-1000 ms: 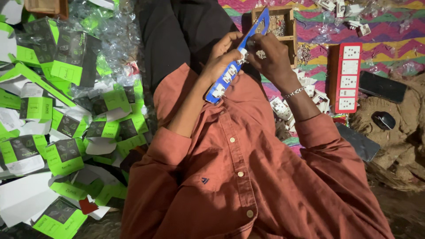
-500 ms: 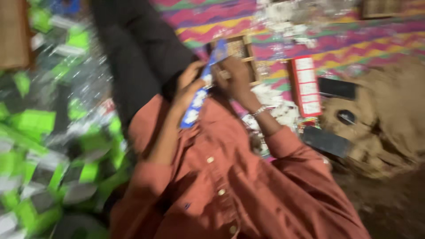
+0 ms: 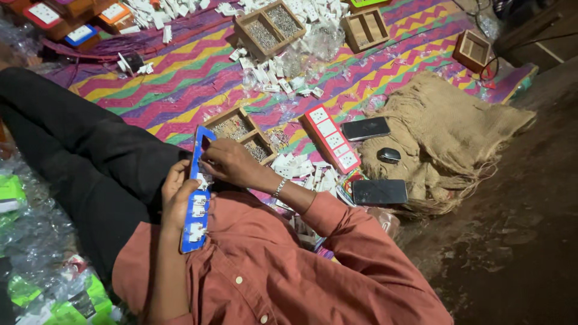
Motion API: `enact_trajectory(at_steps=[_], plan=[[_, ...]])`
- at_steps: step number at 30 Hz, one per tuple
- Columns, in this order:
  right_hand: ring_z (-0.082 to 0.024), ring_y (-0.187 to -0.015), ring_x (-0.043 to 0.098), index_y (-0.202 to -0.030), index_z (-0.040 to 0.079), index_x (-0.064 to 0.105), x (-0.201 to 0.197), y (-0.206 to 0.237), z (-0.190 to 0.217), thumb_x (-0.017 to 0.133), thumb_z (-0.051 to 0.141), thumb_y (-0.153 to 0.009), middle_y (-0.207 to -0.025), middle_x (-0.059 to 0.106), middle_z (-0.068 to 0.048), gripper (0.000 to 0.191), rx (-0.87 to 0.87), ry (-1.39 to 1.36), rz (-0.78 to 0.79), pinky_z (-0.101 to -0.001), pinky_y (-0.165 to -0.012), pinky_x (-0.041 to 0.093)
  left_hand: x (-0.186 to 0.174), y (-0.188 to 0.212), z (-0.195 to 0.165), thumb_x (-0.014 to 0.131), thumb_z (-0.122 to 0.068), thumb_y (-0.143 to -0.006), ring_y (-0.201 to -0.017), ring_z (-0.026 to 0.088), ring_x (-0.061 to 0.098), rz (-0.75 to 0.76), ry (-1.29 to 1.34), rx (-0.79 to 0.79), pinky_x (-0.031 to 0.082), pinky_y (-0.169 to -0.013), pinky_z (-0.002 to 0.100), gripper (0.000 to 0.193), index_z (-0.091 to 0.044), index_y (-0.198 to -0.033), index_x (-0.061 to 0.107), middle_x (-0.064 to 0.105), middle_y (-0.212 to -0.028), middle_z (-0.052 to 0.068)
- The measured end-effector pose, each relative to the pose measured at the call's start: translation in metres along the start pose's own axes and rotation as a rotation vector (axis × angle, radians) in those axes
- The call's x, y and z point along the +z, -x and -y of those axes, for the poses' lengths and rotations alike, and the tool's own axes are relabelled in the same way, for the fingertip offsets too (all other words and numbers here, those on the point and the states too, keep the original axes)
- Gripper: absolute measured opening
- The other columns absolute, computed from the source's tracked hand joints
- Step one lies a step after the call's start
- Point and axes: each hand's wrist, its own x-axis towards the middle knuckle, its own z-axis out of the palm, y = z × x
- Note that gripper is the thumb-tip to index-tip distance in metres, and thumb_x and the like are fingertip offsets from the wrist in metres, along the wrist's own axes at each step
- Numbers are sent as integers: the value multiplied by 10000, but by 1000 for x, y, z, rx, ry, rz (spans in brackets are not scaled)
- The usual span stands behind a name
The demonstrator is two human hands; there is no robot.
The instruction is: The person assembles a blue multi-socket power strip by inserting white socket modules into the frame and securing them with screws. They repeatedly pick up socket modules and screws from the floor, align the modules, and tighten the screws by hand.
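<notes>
Head view: left hand (image 3: pixel 180 201) is gripping a blue socket strip (image 3: pixel 197 192); right hand (image 3: pixel 226 161) is pinching, seemingly, a small part onto it, beside a wooden tray (image 3: pixel 241 133) holding screws.

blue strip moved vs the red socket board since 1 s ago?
Cannot tell. The head camera swung, shifting everything. The blue strip, held in both hands, lies left of the red socket board on the mat, as it did earlier.
</notes>
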Motion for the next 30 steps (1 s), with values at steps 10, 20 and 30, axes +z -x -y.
enact_trajectory(at_steps=[10, 20, 30], plan=[[-286, -795, 626, -1021, 38, 673, -7, -1, 8, 761, 122, -868, -846, 614, -105, 196, 82, -165, 20, -400, -721, 509, 1, 0, 0, 545, 21, -899, -879, 173, 659, -6, 7, 0, 628, -670, 372, 462, -38, -1352, 474, 615, -1205, 112], [-310, -774, 628, -943, 67, 664, -3, 3, 7, 771, 110, -832, -825, 616, -84, 160, -65, 83, -18, -449, -685, 487, 0, 4, -3, 543, 8, -900, -783, 192, 656, 10, 3, -21, 614, -645, 347, 454, -22, -1348, 479, 633, -1148, 130], [-267, -815, 670, -1052, 67, 693, 5, 10, -1, 744, 122, -903, -903, 662, -98, 167, 144, -193, 29, -370, -706, 544, 3, 2, -4, 552, 0, -880, -875, 161, 657, -15, -16, -8, 610, -671, 323, 487, -27, -1358, 466, 636, -1205, 107]])
